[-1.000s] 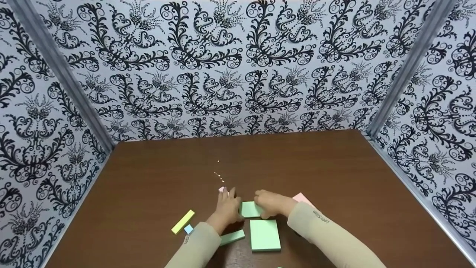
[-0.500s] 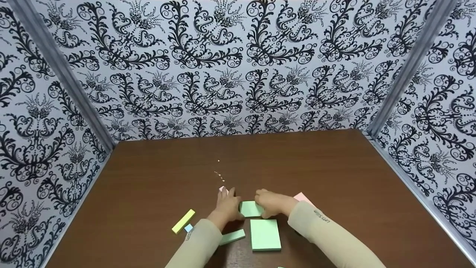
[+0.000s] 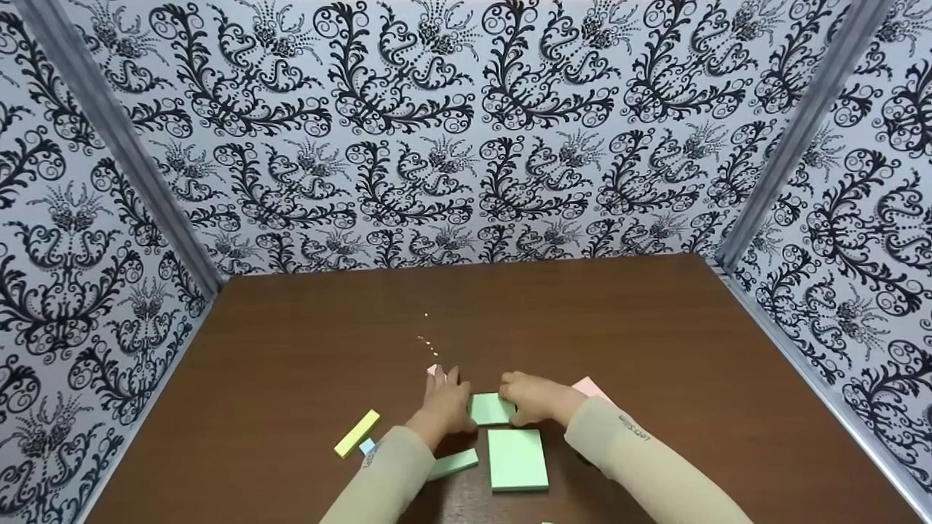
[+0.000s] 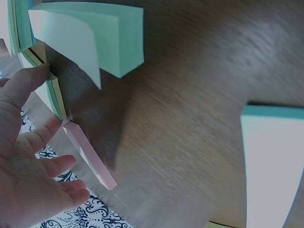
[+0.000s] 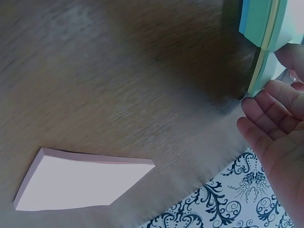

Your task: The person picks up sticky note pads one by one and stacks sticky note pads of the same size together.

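Observation:
In the head view, a small green sticky note pad (image 3: 489, 409) lies flat between my two hands. My left hand (image 3: 445, 407) pinches its left side between thumb and index finger, the other fingers spread. On the pad's right side, my right hand (image 3: 537, 398) grips with the thumb near and curled fingers at the far edge. Both wrist views show a yellow layer under the green of this pad (image 4: 56, 97). Just nearer lies a larger green sticky note pad (image 3: 518, 460), whose edge in the right wrist view shows yellow and blue layers too.
A green strip pad (image 3: 455, 463) lies beside my left forearm. Further left are a yellow strip pad (image 3: 357, 434) and a blue piece (image 3: 368, 445), partly behind the sleeve. Beyond my left fingers is a pink strip (image 4: 90, 154); a pink pad (image 5: 85, 183) lies right of my right wrist.

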Motion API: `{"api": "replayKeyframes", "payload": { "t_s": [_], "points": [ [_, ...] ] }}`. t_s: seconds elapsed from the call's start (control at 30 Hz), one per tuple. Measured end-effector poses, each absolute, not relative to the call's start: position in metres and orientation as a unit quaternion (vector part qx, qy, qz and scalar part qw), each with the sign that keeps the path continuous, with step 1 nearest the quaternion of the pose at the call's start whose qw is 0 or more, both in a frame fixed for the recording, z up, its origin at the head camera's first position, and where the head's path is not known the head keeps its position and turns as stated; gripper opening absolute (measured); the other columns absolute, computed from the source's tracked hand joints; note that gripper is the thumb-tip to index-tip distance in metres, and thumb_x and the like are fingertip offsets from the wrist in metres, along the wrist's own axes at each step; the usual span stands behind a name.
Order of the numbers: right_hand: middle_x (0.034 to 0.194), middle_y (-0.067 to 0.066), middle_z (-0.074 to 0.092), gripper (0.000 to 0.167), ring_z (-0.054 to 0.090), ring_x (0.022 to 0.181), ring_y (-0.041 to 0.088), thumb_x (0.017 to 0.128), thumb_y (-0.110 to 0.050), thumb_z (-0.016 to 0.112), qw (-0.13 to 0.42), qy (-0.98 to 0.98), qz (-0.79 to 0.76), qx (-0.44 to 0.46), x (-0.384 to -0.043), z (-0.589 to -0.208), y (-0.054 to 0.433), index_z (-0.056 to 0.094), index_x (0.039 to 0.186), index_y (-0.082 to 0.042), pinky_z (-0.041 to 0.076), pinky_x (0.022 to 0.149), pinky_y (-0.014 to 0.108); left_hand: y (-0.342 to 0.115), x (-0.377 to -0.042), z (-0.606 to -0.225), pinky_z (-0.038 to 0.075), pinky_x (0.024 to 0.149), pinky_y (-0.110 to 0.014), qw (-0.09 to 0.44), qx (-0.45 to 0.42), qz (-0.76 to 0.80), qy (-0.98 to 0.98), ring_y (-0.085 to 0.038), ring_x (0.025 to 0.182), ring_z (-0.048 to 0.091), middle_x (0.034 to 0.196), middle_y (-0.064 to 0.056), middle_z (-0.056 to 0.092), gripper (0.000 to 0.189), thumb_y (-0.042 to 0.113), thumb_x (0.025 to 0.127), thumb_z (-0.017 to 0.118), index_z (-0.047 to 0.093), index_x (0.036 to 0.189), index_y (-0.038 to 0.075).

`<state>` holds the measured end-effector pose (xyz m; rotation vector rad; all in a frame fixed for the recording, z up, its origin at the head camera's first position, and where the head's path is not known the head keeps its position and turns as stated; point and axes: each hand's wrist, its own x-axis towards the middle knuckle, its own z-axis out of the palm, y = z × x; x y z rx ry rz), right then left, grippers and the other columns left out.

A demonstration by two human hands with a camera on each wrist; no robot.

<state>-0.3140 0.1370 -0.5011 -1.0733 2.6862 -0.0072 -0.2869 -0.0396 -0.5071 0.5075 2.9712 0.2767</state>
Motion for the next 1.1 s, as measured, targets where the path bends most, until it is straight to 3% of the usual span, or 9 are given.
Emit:
{"api": "replayKeyframes", "payload": {
  "t_s": [0.2, 0.37, 0.47, 0.6, 0.73, 0.87, 1.1],
  "points": [
    [0.093, 0.005, 0.052, 0.026, 0.045, 0.073, 0.015, 0.075, -0.012, 0.067, 0.128, 0.918, -0.043, -0.373, -0.313, -0.498, 0.139, 0.063, 0.098, -0.001, 0.038, 0.062, 0.027, -0.042, -0.287, -0.510, 0.022, 0.105, -0.052, 0.048, 0.179, 0.098, 0.978, -0.048, 0.129, 0.025, 0.137, -0.022, 0.038, 0.063, 0.032, 0.064, 0.077, 0.055, 0.115, 0.002],
    [0.116, 0.014, 0.054, 0.039, 0.054, 0.103, 0.026, 0.083, -0.017, 0.063, 0.112, 0.913, -0.102, -0.379, -0.310, -0.492, 0.152, 0.057, 0.116, 0.003, 0.045, 0.085, 0.037, -0.045, -0.284, -0.512, 0.021, 0.104, -0.055, 0.032, 0.200, 0.118, 0.972, -0.049, 0.129, 0.025, 0.137, -0.023, 0.037, 0.070, 0.031, 0.064, 0.078, 0.051, 0.122, 0.004],
    [0.115, 0.016, 0.055, 0.035, 0.053, 0.107, 0.029, 0.086, -0.014, 0.061, 0.072, 0.907, -0.131, -0.395, -0.308, -0.488, 0.164, 0.057, 0.116, 0.004, 0.044, 0.088, 0.041, -0.048, -0.281, -0.508, 0.025, 0.102, -0.054, 0.011, 0.205, 0.125, 0.971, -0.046, 0.125, 0.032, 0.133, -0.022, 0.041, 0.071, 0.030, 0.064, 0.080, 0.050, 0.124, 0.004],
    [0.098, 0.011, 0.062, 0.022, 0.059, 0.091, 0.024, 0.083, -0.005, 0.062, 0.019, 0.896, -0.130, -0.424, -0.299, -0.485, 0.181, 0.064, 0.103, 0.002, 0.047, 0.078, 0.036, -0.051, -0.271, -0.503, 0.037, 0.088, -0.044, -0.049, 0.220, 0.098, 0.969, -0.033, 0.103, 0.049, 0.109, -0.013, 0.056, 0.047, 0.025, 0.066, 0.078, 0.062, 0.105, 0.006],
    [0.084, 0.006, 0.064, 0.015, 0.059, 0.077, 0.017, 0.077, 0.000, 0.063, 0.018, 0.891, -0.094, -0.444, -0.288, -0.490, 0.194, 0.067, 0.091, -0.001, 0.047, 0.066, 0.029, -0.050, -0.258, -0.504, 0.038, 0.064, -0.034, -0.113, 0.267, 0.038, 0.956, -0.022, 0.072, 0.050, 0.074, -0.001, 0.057, 0.013, 0.023, 0.064, 0.074, 0.067, 0.071, 0.014],
    [0.076, 0.003, 0.065, 0.012, 0.058, 0.068, 0.013, 0.073, 0.000, 0.064, 0.027, 0.893, -0.067, -0.445, -0.279, -0.498, 0.199, 0.067, 0.084, -0.004, 0.046, 0.060, 0.026, -0.044, -0.248, -0.509, 0.038, 0.055, -0.029, -0.159, 0.294, -0.004, 0.942, -0.018, 0.061, 0.051, 0.060, 0.002, 0.055, 0.016, 0.023, 0.064, 0.074, 0.062, 0.055, 0.017],
    [0.067, -0.001, 0.058, 0.010, 0.046, 0.058, 0.008, 0.071, 0.002, 0.064, 0.024, 0.903, -0.063, -0.424, -0.273, -0.508, 0.197, 0.063, 0.076, -0.006, 0.040, 0.054, 0.025, -0.033, -0.239, -0.518, 0.041, 0.053, -0.029, -0.163, 0.284, -0.014, 0.945, -0.018, 0.058, 0.052, 0.056, 0.001, 0.054, 0.017, 0.019, 0.063, 0.071, 0.060, 0.050, 0.016]
  ]
}}
